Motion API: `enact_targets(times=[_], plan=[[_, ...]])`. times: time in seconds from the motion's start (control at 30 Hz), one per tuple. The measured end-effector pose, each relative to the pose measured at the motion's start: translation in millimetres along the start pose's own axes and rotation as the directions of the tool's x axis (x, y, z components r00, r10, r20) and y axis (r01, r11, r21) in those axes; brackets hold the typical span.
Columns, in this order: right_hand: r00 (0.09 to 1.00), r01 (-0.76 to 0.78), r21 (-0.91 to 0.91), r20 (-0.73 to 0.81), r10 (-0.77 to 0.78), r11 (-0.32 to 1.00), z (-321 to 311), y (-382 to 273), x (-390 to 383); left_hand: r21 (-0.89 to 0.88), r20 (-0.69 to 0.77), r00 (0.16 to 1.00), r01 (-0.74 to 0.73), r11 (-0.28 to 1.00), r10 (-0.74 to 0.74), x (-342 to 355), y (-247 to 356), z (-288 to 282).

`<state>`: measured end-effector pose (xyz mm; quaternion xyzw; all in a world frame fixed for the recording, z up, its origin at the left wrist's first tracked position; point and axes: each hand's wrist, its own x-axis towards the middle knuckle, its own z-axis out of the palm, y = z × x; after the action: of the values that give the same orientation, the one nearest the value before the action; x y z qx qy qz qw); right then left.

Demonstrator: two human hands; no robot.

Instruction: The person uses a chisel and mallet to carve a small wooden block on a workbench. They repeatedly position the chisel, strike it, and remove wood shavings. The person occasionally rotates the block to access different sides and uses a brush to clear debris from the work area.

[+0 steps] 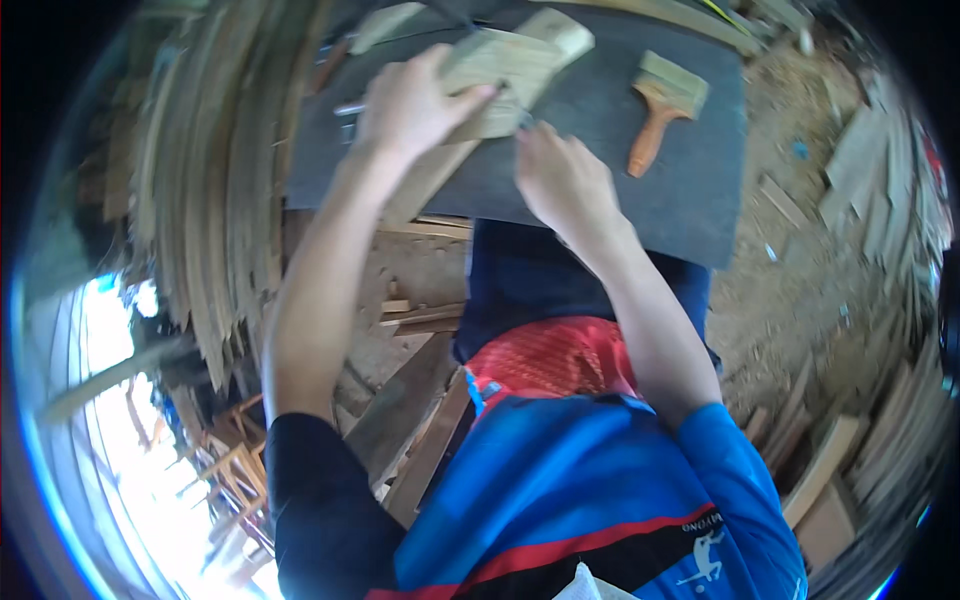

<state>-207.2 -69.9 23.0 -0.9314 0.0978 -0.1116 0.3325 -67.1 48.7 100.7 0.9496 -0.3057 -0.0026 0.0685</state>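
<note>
My left hand (415,105) grips the left edge of a pale wooden block (508,68), its thumb lying across the face. The block rests over a longer wooden piece (432,182) that slants across the dark tabletop (590,110). Close by the block's lower right corner, my right hand (568,182) is closed, knuckles up. A thin dark tip seems to stick out of its fingers toward the block; blur hides what it belongs to. To the right lies a wide paintbrush (667,100) with an orange-brown wooden handle.
Small metallic items (348,112) lie left of my left hand, too blurred to name. Long boards (225,170) are stacked beside the table on the left. Timber offcuts (870,150) lie on the dirt floor (790,225) to the right. More wood pieces (425,318) sit below the table's front edge.
</note>
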Motion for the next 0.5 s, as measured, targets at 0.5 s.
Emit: enact_targets(times=[0.5], plan=[[0.997, -0.070, -0.084, 0.014, 0.072, 0.994, 15.9, 2.0, 24.9, -0.149, 0.037, 0.998, -0.053, 0.987, 0.059, -6.9, -19.3, 8.9]])
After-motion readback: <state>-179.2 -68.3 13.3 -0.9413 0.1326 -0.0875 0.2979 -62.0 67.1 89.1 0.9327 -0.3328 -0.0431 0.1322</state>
